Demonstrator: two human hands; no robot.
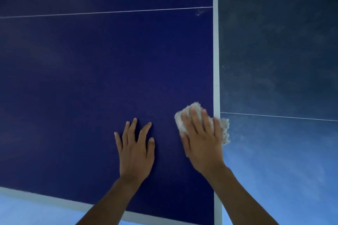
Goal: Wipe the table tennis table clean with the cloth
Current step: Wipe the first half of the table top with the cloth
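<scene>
Head: cloth (pixel 224 129) under right hand (pixel 201 142).

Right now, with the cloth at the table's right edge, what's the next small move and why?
Probably slide the cloth forward along the white edge line to the pale smudge near the thin line. The right hand presses the cloth flat at that edge, the left hand braces flat on the table, and the smudge looks unwiped.
</scene>
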